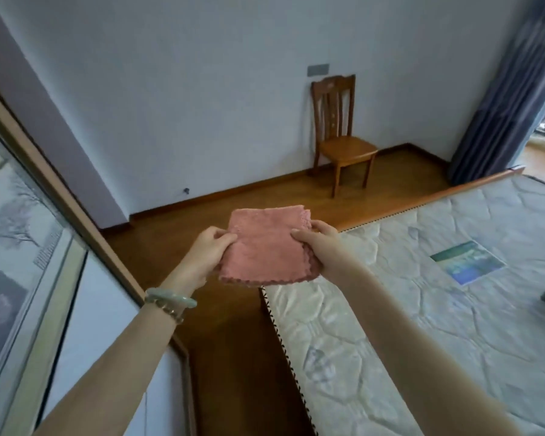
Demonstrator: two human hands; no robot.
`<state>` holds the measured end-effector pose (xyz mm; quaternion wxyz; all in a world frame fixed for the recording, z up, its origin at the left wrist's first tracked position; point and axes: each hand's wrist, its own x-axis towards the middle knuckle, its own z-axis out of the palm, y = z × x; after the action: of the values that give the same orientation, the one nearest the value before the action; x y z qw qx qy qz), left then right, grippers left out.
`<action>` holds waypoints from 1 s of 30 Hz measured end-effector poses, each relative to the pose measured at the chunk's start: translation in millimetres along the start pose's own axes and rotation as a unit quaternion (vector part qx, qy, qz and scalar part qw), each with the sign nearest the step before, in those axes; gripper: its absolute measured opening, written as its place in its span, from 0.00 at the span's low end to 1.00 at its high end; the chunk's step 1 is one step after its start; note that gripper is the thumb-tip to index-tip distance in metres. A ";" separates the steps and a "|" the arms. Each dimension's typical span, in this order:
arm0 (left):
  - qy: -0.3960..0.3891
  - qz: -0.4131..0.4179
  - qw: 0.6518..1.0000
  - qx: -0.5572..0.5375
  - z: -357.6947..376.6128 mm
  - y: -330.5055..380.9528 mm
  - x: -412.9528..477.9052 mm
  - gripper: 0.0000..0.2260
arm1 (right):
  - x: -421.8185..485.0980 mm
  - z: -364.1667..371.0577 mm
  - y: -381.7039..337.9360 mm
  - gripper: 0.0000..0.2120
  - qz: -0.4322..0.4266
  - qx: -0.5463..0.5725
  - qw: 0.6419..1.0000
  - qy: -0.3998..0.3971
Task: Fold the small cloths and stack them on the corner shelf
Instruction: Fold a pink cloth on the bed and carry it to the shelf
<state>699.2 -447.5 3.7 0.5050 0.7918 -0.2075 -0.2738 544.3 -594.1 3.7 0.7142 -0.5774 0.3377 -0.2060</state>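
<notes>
Head view: left grip [206, 256], bangle [170, 298] on wrist, pinches left edge of folded pink cloth [265, 247]. Cloth held midair over floor [233, 347], near corner of bed [422, 325]. Right grip [321, 250] pinches the right edge. Chair [340, 133] far, against wall [202, 89].

Item: one pink cloth [265, 247], small, fluffy pile, with a darker scalloped stitched border. Condition: folded, with stacked layers showing at the far right corner and along the right edge. Pose: held in the air, spread roughly flat, near edge tipped down towards the wearer. The left hand [206, 253] pinches the left edge, thumb on top and fingers beneath. The right hand [321, 247] pinches the right edge the same way. The body of the cloth spans between the two thumbs; its near scalloped edge hangs free below them
</notes>
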 end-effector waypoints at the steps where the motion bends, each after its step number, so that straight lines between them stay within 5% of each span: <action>1: 0.008 0.003 1.000 -0.006 -9.8 3.2 10.7 0.12 | 15.0 10.2 -7.4 0.14 0.000 0.003 1.000 -0.015; 19: 0.259 0.019 0.961 -0.091 -184.2 56.3 270.9 0.08 | 333.7 213.8 -125.1 0.13 0.008 -0.051 0.972 -0.230; 30: 0.322 0.007 0.937 -0.138 -283.5 44.0 448.9 0.06 | 513.7 346.5 -149.2 0.10 -0.033 -0.137 0.956 -0.256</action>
<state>1222.1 -542.4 39.7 0.6507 0.7589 0.0010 -0.0264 1161.1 -745.1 58.4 0.6839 -0.7137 0.1489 -0.0268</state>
